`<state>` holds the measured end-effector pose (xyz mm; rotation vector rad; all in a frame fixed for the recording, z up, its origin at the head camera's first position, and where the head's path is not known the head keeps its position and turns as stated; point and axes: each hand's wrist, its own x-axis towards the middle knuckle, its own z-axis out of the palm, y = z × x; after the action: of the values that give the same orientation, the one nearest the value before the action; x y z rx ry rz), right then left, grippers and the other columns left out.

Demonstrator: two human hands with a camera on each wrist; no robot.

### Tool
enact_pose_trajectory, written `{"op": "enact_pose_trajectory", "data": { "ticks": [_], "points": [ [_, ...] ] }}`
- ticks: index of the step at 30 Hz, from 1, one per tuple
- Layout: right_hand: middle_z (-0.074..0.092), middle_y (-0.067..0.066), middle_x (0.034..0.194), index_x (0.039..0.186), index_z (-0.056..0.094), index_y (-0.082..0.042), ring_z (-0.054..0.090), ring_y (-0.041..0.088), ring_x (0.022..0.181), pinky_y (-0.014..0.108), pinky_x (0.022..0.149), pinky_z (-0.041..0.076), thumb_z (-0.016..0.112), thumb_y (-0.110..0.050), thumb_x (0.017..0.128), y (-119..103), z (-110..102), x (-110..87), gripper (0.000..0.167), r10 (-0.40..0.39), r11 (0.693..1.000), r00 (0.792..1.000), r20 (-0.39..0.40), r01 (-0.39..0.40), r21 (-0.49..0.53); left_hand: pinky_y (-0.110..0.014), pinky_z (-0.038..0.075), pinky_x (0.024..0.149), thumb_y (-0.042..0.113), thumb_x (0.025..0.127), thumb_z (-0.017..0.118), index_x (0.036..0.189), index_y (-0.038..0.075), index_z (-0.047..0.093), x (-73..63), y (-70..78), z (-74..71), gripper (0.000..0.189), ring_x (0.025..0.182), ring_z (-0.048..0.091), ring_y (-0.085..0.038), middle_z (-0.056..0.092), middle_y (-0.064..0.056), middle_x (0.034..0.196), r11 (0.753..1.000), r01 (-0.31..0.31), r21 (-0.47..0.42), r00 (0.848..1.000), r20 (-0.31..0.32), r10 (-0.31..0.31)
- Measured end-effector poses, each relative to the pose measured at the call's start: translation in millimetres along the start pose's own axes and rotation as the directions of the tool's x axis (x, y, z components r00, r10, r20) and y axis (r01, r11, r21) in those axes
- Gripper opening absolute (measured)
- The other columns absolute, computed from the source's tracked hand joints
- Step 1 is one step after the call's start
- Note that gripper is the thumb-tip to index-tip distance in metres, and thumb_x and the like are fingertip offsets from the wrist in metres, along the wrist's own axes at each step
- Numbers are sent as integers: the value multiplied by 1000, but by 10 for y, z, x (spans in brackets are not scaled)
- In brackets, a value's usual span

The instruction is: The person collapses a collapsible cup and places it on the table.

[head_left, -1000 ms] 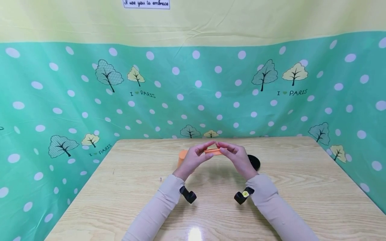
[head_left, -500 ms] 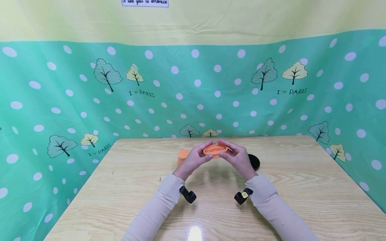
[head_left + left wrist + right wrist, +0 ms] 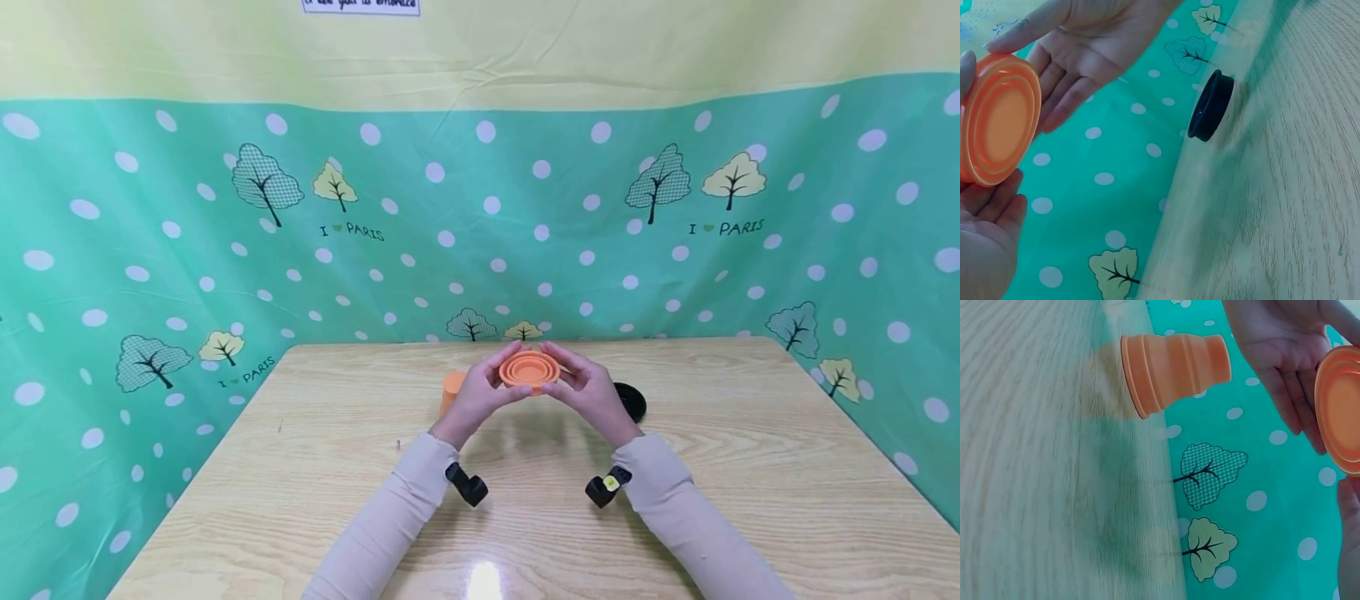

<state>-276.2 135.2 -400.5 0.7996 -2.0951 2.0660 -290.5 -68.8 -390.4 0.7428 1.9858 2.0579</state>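
Observation:
A collapsed orange folding cup (image 3: pixel 529 371), flattened into concentric rings, is held up above the table between both hands. My left hand (image 3: pixel 480 390) grips its left edge, thumb in front and fingers behind. The right hand (image 3: pixel 590 398) grips the opposite edge in the same way. Its ringed face tilts toward the head camera; the left wrist view shows this folding cup (image 3: pixel 1004 125) side on. Behind the left hand, an extended orange cup (image 3: pixel 1175 372) stands upside down on its wide rim, partly hidden in the head view.
A round black lid-like piece (image 3: pixel 1212 106) lies on the wooden table (image 3: pixel 337 500), just beyond the right wrist. A polka-dot cloth (image 3: pixel 420 208) hangs behind the table. A tiny dark object (image 3: pixel 398 444) lies left of the left forearm.
The collapsed cup has tipped from edge-on to showing its ringed face to the head camera, and shifted slightly left. Both hands keep hold of it; the other cup and black piece stay put.

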Motion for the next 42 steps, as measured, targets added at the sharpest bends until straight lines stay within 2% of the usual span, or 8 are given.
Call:
{"op": "enact_pose_trajectory", "data": {
  "ticks": [10, 15, 25, 28, 32, 35, 39, 42],
  "points": [
    [33, 13, 150, 147, 29, -3, 31, 26, 137, 26, 109, 27, 72, -6, 83, 9, 28, 40, 76, 64, 995, 996, 58, -60, -74, -37, 26, 112, 2, 78, 75, 148, 10, 29, -1, -13, -21, 85, 132, 41, -19, 41, -4, 147, 994, -92, 54, 996, 10, 92],
    [36, 14, 147, 145, 30, -1, 34, 27, 135, 23, 107, 30, 73, -4, 81, -5, 40, 46, 78, 59, 997, 996, 64, -55, -62, -42, 21, 114, 7, 77, 77, 149, 11, 27, -19, -18, -39, 87, 133, 39, -19, 37, -4, 149, 991, -120, 57, 992, 45, 117],
    [44, 18, 140, 139, 39, 3, 43, 24, 129, 19, 104, 35, 78, -1, 75, 63, 74, 49, 75, 25, 999, 1000, -4, -25, -20, -42, 18, 115, -1, 79, 73, 149, 8, 23, -38, 7, -95, 86, 137, 32, -20, 33, -7, 151, 992, -109, 68, 992, 73, 104],
    [47, 16, 138, 139, 41, 1, 44, 23, 128, 22, 105, 35, 78, -5, 75, 104, 79, 52, 74, 46, 998, 998, -31, -48, -48, -37, 19, 115, 1, 79, 73, 149, 7, 24, -63, 43, -153, 85, 139, 29, -19, 34, -5, 151, 987, -103, 125, 994, 32, 100],
    [51, 11, 135, 137, 45, -4, 45, 24, 127, 29, 107, 35, 79, -15, 76, 195, 89, 71, 70, 136, 984, 989, -50, -141, -110, -31, 23, 113, 3, 80, 73, 146, 5, 31, -110, 110, -261, 78, 138, 31, -18, 40, -6, 147, 972, -118, 204, 988, -75, 136],
    [49, 13, 137, 137, 45, -3, 43, 26, 130, 34, 108, 34, 79, -19, 77, 275, 106, 81, 71, 204, 967, 978, -52, -210, -144, -31, 24, 113, 1, 82, 71, 143, 4, 36, -173, 196, -327, 70, 137, 33, -20, 44, -9, 144, 969, -119, 217, 979, -139, 151],
    [44, 17, 141, 139, 40, 1, 39, 30, 132, 36, 108, 33, 78, -17, 78, 290, 141, 69, 74, 265, 950, 962, -68, -272, -150, -31, 23, 113, 1, 85, 68, 142, 3, 37, -269, 325, -384, 65, 136, 33, -21, 44, -11, 144, 974, -79, 211, 976, -181, 119],
    [42, 18, 142, 140, 39, 2, 39, 31, 132, 38, 108, 33, 77, -13, 78, 327, 149, 70, 75, 309, 936, 947, -92, -320, -149, -31, 23, 113, 2, 85, 67, 142, 1, 37, -316, 331, -445, 64, 137, 33, -21, 43, -14, 144, 977, -60, 202, 973, -209, 103]
  ]
}}
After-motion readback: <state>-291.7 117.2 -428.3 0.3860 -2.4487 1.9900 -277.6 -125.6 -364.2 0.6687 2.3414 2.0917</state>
